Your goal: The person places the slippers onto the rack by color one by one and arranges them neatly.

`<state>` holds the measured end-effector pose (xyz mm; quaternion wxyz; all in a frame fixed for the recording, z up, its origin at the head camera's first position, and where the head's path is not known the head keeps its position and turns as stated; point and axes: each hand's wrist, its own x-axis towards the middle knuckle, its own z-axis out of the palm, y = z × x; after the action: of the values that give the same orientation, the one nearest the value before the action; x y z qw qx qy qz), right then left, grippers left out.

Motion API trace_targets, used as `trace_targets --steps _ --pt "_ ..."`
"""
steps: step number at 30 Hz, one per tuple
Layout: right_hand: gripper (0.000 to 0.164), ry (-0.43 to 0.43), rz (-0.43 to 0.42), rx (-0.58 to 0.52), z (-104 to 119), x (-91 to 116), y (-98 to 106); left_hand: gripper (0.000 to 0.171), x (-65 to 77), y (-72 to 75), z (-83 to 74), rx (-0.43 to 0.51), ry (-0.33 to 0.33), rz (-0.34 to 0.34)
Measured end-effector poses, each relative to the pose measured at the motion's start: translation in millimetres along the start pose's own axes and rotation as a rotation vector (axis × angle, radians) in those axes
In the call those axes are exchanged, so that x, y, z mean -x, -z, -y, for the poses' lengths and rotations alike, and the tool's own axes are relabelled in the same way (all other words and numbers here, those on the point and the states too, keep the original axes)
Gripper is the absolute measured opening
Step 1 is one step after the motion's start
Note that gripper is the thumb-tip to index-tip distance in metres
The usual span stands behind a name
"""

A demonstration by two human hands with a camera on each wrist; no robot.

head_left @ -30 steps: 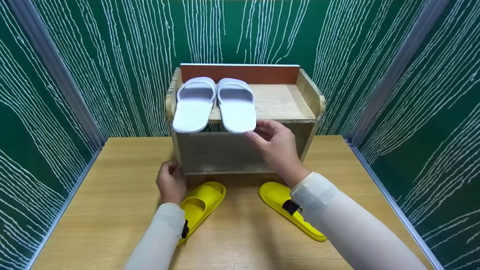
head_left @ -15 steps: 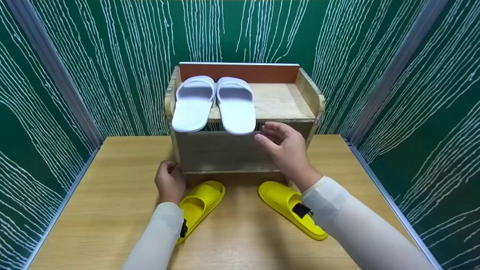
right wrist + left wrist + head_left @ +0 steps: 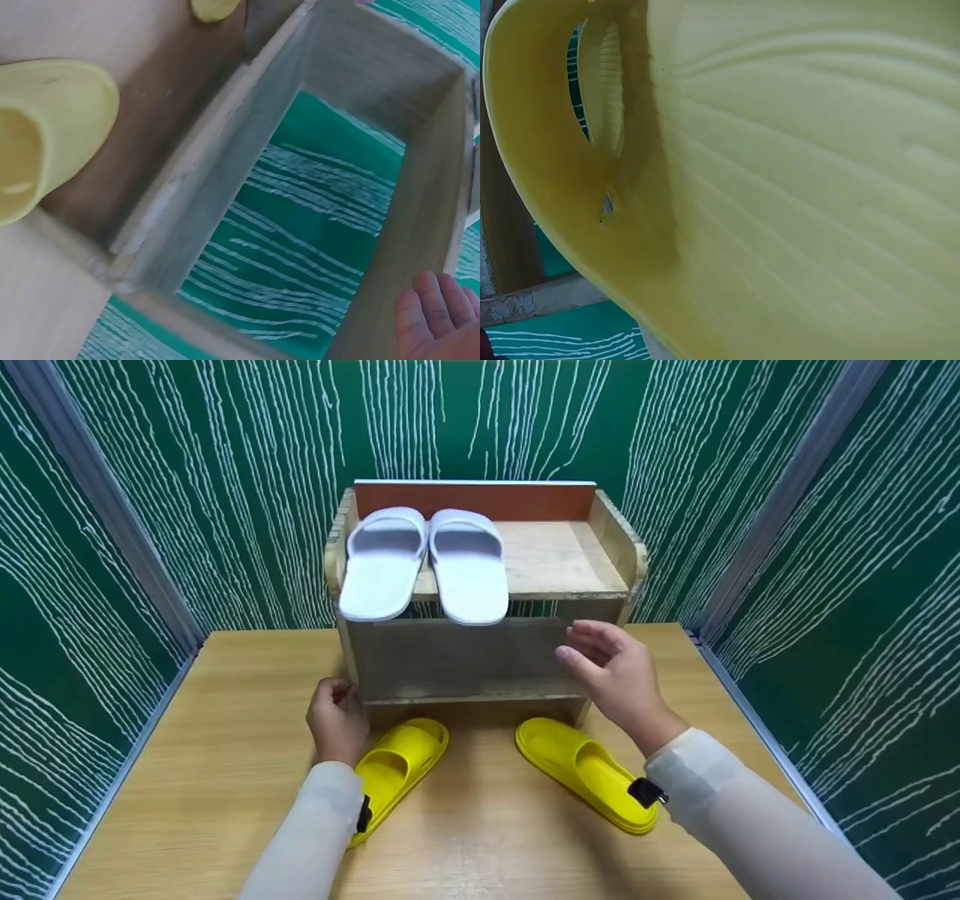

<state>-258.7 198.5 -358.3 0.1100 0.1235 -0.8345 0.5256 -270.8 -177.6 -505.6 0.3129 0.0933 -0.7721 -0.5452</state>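
On top shelf (image 3: 551, 555) of rack (image 3: 457, 660), left: white slippers (image 3: 471, 585), side by side.
Left hand (image 3: 337, 725) at rack's lower left, grip curled, clamped or not: cannot tell; right hand (image 3: 621, 679) near rack's right side, grip apart. Yellow slippers (image 3: 551, 744) well apart on worktop (image 3: 472, 840).

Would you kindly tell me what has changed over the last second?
The right hand has let go of the right white slipper and moved right and slightly down. Both white slippers stay on the top shelf of the rack, the left hand at its left side, the yellow slippers on the wooden surface.
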Motion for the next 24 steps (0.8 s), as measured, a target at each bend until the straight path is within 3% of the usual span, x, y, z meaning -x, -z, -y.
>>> trace_targets --steps 7,15,24 --pt "0.056 -0.042 -0.037 0.009 -24.5 6.3 15.6 0.006 -0.8 1.1 -1.1 -0.03 0.007 0.015" --pt "0.064 -0.132 -0.098 0.009 -61.8 9.9 23.6 0.01 0.2 5.1 -3.1 -0.028 0.061 0.038" --pt "0.049 -0.169 -0.233 -0.014 -102.7 8.1 20.4 0.008 -0.8 5.9 -5.2 -0.015 0.078 0.041"
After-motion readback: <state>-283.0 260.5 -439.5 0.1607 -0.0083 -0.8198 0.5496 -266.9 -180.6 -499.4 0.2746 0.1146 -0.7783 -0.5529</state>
